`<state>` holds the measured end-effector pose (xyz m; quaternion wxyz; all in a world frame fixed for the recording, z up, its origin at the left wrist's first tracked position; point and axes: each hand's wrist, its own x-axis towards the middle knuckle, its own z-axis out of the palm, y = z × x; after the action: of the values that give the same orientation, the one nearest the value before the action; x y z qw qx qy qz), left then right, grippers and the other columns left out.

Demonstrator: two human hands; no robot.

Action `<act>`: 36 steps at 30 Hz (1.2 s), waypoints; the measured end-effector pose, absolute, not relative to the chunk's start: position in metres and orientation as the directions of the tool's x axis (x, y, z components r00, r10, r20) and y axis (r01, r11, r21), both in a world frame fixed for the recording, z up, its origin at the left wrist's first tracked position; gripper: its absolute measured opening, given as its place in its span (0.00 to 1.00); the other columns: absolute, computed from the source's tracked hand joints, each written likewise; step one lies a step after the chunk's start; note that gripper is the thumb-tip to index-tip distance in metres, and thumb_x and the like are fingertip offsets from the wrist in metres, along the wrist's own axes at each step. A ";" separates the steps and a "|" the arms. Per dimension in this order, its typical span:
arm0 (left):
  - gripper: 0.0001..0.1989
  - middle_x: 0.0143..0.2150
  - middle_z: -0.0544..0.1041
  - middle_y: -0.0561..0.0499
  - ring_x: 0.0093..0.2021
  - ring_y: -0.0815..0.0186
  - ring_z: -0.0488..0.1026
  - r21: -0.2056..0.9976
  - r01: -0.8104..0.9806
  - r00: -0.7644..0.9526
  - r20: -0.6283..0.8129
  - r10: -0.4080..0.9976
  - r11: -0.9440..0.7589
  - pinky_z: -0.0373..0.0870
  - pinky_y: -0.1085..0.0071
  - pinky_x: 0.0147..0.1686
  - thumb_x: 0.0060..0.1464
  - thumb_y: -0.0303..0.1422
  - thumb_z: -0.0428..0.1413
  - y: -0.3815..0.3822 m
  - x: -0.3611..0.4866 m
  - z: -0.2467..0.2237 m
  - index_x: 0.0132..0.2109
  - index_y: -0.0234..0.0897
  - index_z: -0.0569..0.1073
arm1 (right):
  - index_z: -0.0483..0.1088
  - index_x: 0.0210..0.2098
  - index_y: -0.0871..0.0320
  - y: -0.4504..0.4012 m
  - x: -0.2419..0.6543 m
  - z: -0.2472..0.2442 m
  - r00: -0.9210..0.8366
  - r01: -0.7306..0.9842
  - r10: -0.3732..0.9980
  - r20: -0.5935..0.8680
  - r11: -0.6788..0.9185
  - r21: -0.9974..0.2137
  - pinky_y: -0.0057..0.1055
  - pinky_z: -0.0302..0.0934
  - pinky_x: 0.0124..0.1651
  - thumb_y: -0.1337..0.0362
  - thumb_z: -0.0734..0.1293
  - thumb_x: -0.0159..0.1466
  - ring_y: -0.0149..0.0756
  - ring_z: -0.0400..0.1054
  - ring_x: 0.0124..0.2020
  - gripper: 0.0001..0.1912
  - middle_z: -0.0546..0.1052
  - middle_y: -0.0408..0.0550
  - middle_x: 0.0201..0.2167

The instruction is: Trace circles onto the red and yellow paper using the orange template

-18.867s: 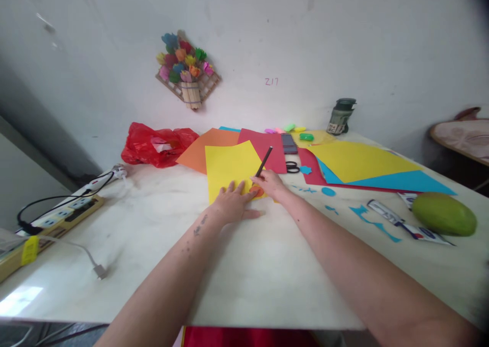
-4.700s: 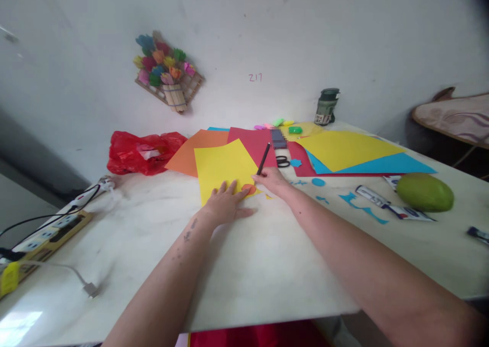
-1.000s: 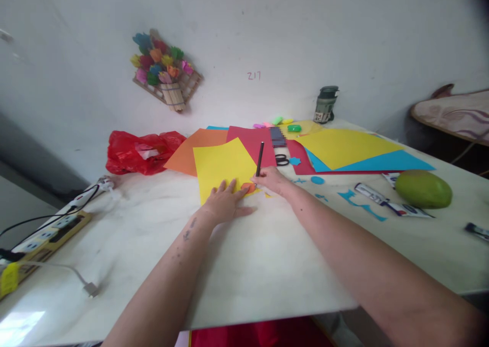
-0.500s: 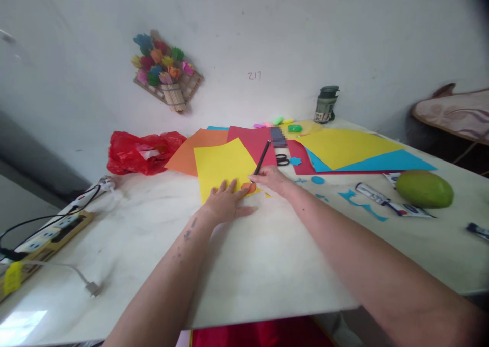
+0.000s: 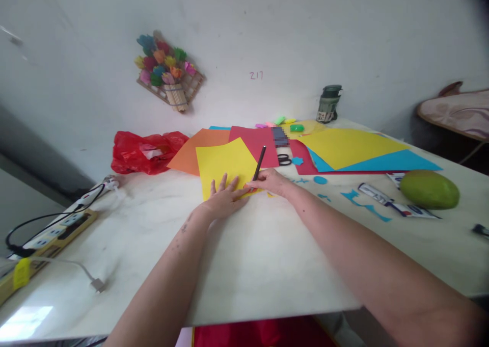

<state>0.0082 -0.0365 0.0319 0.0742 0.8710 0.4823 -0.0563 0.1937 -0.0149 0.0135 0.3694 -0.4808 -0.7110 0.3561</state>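
A yellow sheet of paper point(image 5: 225, 158) lies on the white table, over orange and red sheets. My left hand point(image 5: 225, 198) rests on its lower part with the fingers spread. Between the fingers of my right hand point(image 5: 272, 181) is a dark pen point(image 5: 260, 162), its tip down at the sheet's lower right corner. Under the pen lies a small orange paper piece point(image 5: 248, 187), mostly covered by my fingers. Black-handled scissors point(image 5: 284, 159) lie just beyond my right hand, beside a blue paper cutout point(image 5: 297, 161).
Blue scraps point(image 5: 364, 204), a glue tube point(image 5: 376, 194) and a green mango-like fruit point(image 5: 430, 189) lie to the right. A power strip point(image 5: 57, 235) with cables runs along the left. Behind are a red plastic bag point(image 5: 148, 153), more coloured paper point(image 5: 351, 145) and a green bottle point(image 5: 329, 104).
The pen stands more upright, and my right hand has shifted a little lower over the orange piece. My left fingers are spread wider. The whole view has shifted slightly.
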 end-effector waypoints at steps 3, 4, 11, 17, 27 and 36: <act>0.25 0.61 0.32 0.62 0.57 0.52 0.21 0.099 0.848 0.529 -0.205 0.823 -0.520 0.26 0.46 0.49 0.52 0.53 0.32 -0.035 0.007 0.032 0.57 0.60 0.44 | 0.70 0.22 0.64 -0.015 0.193 0.013 -0.259 0.466 0.947 0.189 0.294 -0.835 0.22 0.46 0.19 0.49 0.64 0.42 0.23 0.53 0.18 0.22 0.64 0.41 0.15; 0.25 0.61 0.32 0.62 0.57 0.53 0.22 0.102 0.849 0.528 -0.211 0.822 -0.519 0.26 0.46 0.50 0.52 0.52 0.32 -0.035 0.007 0.032 0.57 0.60 0.44 | 0.70 0.23 0.64 -0.015 0.193 0.013 -0.258 0.475 0.947 0.194 0.299 -0.828 0.22 0.46 0.19 0.49 0.64 0.43 0.23 0.53 0.18 0.22 0.64 0.40 0.15; 0.26 0.61 0.31 0.61 0.58 0.56 0.24 0.115 0.834 0.552 -0.211 0.807 -0.540 0.30 0.50 0.52 0.52 0.53 0.31 -0.033 0.006 0.030 0.57 0.57 0.43 | 0.72 0.24 0.63 -0.014 0.191 0.010 -0.225 0.462 0.954 0.199 0.285 -0.840 0.24 0.53 0.22 0.52 0.66 0.43 0.28 0.60 0.20 0.18 0.69 0.43 0.17; 0.26 0.61 0.32 0.59 0.58 0.57 0.25 0.125 0.820 0.572 -0.199 0.795 -0.559 0.30 0.50 0.51 0.51 0.53 0.31 -0.031 0.004 0.028 0.57 0.57 0.43 | 0.72 0.26 0.63 -0.013 0.190 0.008 -0.213 0.457 0.958 0.192 0.272 -0.847 0.25 0.56 0.24 0.54 0.66 0.44 0.30 0.63 0.22 0.17 0.72 0.45 0.19; 0.26 0.61 0.32 0.60 0.58 0.57 0.26 0.111 0.821 0.570 -0.202 0.797 -0.560 0.31 0.50 0.52 0.52 0.53 0.30 -0.032 0.005 0.029 0.58 0.56 0.44 | 0.73 0.26 0.62 -0.015 0.190 0.009 -0.201 0.464 0.960 0.196 0.269 -0.844 0.26 0.57 0.25 0.55 0.67 0.44 0.32 0.64 0.23 0.16 0.73 0.45 0.20; 0.27 0.61 0.32 0.59 0.59 0.58 0.25 0.116 0.819 0.573 -0.196 0.795 -0.562 0.31 0.50 0.52 0.52 0.53 0.30 -0.032 0.005 0.028 0.58 0.56 0.44 | 0.73 0.26 0.61 -0.016 0.190 0.010 -0.203 0.459 0.959 0.196 0.270 -0.846 0.26 0.57 0.25 0.56 0.67 0.43 0.32 0.64 0.23 0.15 0.73 0.45 0.20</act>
<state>0.0047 -0.0318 0.0285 0.0973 0.8816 0.4578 -0.0608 0.1898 -0.0157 0.0105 0.3778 -0.5056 -0.7016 0.3308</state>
